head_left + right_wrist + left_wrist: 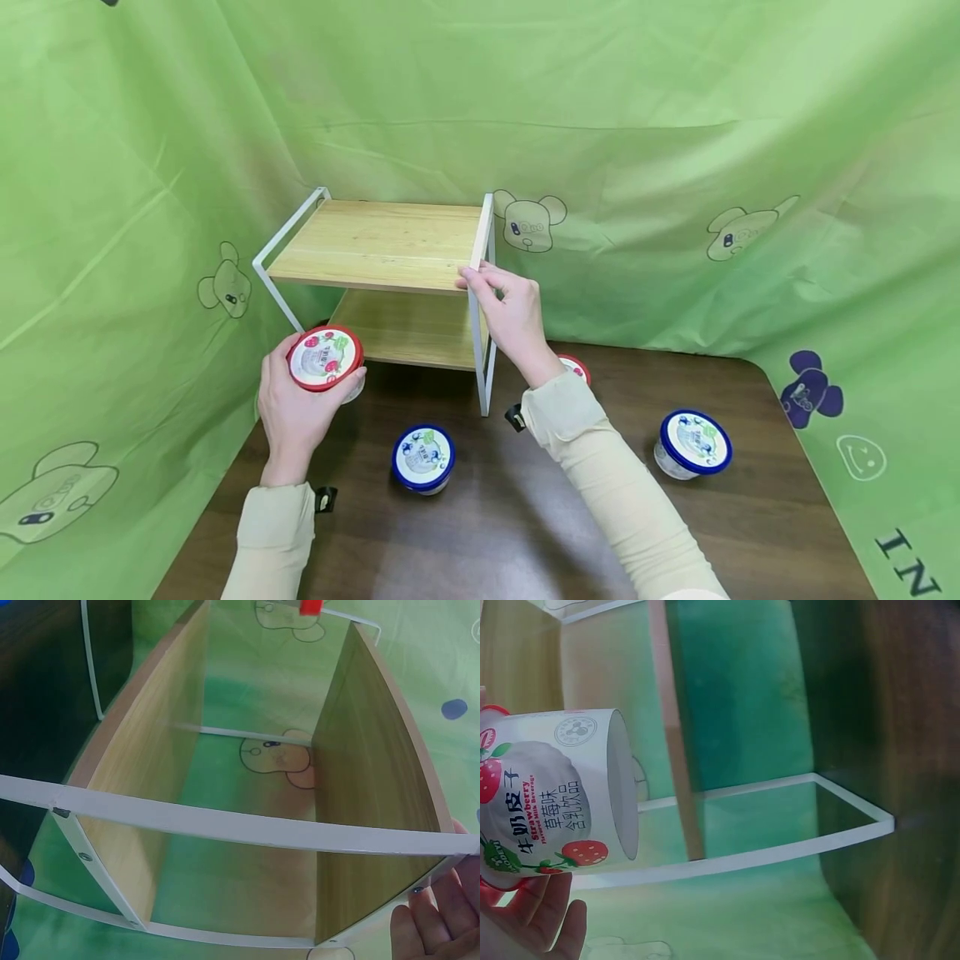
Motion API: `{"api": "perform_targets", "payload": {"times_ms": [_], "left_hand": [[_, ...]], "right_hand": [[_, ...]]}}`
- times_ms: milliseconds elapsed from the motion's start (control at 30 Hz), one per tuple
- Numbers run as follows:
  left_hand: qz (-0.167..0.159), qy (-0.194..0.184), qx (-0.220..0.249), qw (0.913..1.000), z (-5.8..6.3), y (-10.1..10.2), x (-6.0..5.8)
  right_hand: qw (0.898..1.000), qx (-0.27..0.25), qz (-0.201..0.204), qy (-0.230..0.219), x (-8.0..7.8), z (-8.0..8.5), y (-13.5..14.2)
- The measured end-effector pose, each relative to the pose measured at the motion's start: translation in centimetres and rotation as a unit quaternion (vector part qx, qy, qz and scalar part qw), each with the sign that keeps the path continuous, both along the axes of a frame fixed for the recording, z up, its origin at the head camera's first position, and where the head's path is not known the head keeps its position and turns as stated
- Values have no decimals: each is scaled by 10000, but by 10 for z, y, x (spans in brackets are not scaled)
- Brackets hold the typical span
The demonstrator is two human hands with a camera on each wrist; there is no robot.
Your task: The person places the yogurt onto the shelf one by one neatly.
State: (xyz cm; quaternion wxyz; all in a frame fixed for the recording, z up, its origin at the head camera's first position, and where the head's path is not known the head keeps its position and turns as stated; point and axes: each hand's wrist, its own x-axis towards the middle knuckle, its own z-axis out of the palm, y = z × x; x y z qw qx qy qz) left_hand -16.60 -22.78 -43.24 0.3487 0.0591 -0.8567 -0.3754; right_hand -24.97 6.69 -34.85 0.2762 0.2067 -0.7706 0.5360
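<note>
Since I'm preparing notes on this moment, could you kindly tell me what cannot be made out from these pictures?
- Head view: most of the second red-lidded tub, hidden by the right sleeve.
- Head view: the back of the lower shelf, hidden by the upper shelf.
- Head view: fine print on the blue-lidded tubs, too small.
- Left wrist view: parts of the strawberry tub and left hand, cut off by edges.

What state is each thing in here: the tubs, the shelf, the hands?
Held red-lidded tub: lid on, off the table
Nearer blue-lidded tub: lid on, upright
Far-right blue-lidded tub: lid on, upright
Other red-lidded tub: mostly hidden behind the right arm
Shelf: standing upright
Left hand: gripping the held tub
Right hand: pinching the shelf's top corner
</note>
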Motion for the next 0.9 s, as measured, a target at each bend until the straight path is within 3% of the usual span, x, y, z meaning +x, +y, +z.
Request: {"api": "perform_targets", "payload": {"times_ms": [500, 900], "left_hand": [[-74, 247, 85, 9996, 24, 7, -6], [-129, 842, 187, 9962, 41, 11, -8]], "right_hand": [[10000, -17, 30, 76, -1, -1, 1], [10000, -41, 46, 27, 0, 0, -2]]}}
